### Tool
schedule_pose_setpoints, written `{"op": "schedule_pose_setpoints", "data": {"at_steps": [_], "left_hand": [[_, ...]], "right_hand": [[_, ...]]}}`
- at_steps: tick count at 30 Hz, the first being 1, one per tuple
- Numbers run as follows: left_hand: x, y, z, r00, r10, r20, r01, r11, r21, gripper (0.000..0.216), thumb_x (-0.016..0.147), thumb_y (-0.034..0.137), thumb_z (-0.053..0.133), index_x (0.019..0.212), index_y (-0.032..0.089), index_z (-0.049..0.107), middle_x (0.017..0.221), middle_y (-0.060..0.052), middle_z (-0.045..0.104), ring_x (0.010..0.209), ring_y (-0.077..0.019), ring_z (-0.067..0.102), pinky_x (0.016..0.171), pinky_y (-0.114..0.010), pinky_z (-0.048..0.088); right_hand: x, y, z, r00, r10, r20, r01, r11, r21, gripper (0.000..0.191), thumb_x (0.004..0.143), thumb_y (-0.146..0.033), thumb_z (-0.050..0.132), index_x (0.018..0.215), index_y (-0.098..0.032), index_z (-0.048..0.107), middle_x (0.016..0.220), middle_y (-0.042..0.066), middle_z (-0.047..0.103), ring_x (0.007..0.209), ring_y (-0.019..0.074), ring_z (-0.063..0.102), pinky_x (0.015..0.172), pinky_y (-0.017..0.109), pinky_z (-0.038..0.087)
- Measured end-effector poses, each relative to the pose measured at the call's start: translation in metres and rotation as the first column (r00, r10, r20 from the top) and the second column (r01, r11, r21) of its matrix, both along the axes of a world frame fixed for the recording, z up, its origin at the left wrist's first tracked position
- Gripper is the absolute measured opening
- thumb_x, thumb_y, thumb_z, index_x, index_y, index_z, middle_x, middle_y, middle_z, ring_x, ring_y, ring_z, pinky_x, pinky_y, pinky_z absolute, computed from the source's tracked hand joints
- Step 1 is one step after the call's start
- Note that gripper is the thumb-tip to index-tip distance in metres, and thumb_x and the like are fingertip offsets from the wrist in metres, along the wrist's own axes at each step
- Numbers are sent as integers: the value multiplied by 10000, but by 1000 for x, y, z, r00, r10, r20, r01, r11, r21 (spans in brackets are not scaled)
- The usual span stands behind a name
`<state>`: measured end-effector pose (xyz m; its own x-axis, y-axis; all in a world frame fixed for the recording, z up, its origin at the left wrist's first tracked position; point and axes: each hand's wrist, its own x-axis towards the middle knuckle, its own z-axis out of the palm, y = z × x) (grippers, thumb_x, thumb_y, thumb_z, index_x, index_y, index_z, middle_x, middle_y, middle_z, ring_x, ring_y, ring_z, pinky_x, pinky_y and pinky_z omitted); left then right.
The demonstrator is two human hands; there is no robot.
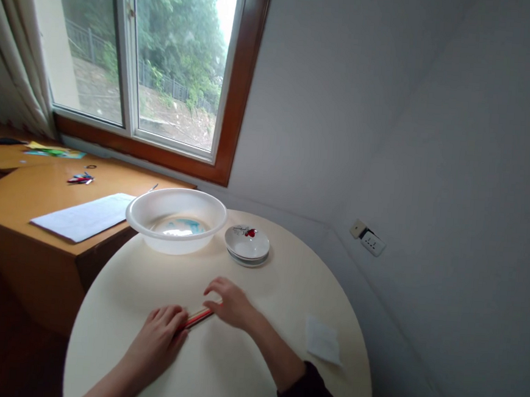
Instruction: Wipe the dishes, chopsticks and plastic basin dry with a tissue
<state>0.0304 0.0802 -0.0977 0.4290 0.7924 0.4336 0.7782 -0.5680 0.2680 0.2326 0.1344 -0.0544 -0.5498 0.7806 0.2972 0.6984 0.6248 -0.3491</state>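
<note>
My left hand (pixel 162 332) is closed around one end of a small bundle of chopsticks (pixel 199 318), slim sticks in red and pale wood colour. They slant up to the right just over the round table. My right hand (pixel 230 303) is at their far end, fingers curved and apart from the thumb, which is close to the tips; whether it touches them I cannot tell. Beyond my hands is a short stack of white plates (pixel 247 244), the top one with a red flower print. A translucent white basin (pixel 176 219) stands left of the stack.
A folded white cloth or tissue (pixel 322 339) lies on the right of the cream round table (pixel 111 345). To the left, a wooden desk (pixel 31 195) bears a white sheet (pixel 87 214) and several pens (pixel 81 178). A wall socket (pixel 372 242) is at the right.
</note>
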Motion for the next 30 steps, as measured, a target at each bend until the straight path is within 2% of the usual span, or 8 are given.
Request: {"op": "schedule_pose_setpoints", "data": {"at_steps": [2, 4, 6, 10, 13, 16, 24, 30], "left_hand": [[1, 0, 2, 1000, 24, 10, -24, 1000, -16, 161, 816, 248, 468, 881, 202, 608, 897, -71, 637, 836, -218, 580, 763, -371, 451], [1, 0, 2, 1000, 16, 21, -16, 1000, -27, 149, 816, 244, 469, 845, 200, 609, 860, -67, 634, 804, -214, 576, 743, -363, 461], [0, 2, 1, 999, 2, 37, -1, 1000, -28, 140, 814, 241, 475, 831, 203, 608, 842, -63, 630, 789, -210, 574, 733, -354, 469], [0, 3, 1, 999, -7, 51, 9, 999, -33, 138, 811, 242, 480, 826, 201, 611, 831, -65, 628, 778, -212, 575, 721, -359, 479], [1, 4, 1, 999, -5, 47, 7, 999, -38, 157, 822, 253, 467, 848, 196, 611, 847, -74, 628, 789, -215, 574, 731, -369, 480], [2, 3, 1, 999, 0, 42, 1, 999, -36, 158, 826, 254, 463, 849, 196, 608, 852, -78, 627, 800, -217, 572, 737, -371, 480], [2, 4, -1, 999, 7, 45, -7, 1000, -5, 139, 815, 244, 478, 849, 203, 607, 847, -72, 626, 792, -212, 579, 729, -359, 487], [2, 5, 0, 998, -3, 63, 2, 1000, 8, 136, 810, 248, 486, 847, 209, 612, 842, -68, 630, 778, -208, 586, 715, -348, 497]], "right_hand": [[21, 19, 9, 968, -246, -57, 251, 962, 107, 243, 808, -166, 510, 1038, -207, 577, 1093, 52, 559, 1064, 167, 483, 930, 284, 361], [47, 40, 14, 929, -364, -69, 370, 920, 131, 349, 794, -112, 478, 1137, -157, 524, 1190, 109, 503, 1157, 204, 408, 993, 350, 302], [69, 59, 14, 900, -433, -41, 435, 891, 131, 417, 754, -107, 523, 1169, -141, 513, 1257, 133, 459, 1195, 235, 369, 991, 377, 305], [89, 81, 6, 890, -452, 63, 444, 889, 113, 323, 741, -145, 580, 1063, -136, 604, 1160, 111, 562, 1122, 222, 447, 941, 319, 351], [86, 89, 3, 892, -431, 138, 419, 901, 109, 208, 793, -227, 565, 967, -150, 648, 1004, 81, 644, 1011, 203, 513, 884, 287, 380], [81, 93, 3, 885, -416, 209, 400, 909, 115, 195, 830, -282, 530, 871, -146, 663, 938, 95, 660, 947, 210, 538, 837, 290, 397], [81, 92, 0, 863, -411, 295, 374, 911, 175, 214, 875, -238, 451, 865, -126, 634, 936, 117, 650, 980, 224, 522, 819, 297, 400], [112, 80, 10, 835, -488, 254, 436, 869, 236, 221, 898, -270, 424, 906, -153, 611, 944, 92, 638, 986, 212, 502, 808, 277, 396]]}}
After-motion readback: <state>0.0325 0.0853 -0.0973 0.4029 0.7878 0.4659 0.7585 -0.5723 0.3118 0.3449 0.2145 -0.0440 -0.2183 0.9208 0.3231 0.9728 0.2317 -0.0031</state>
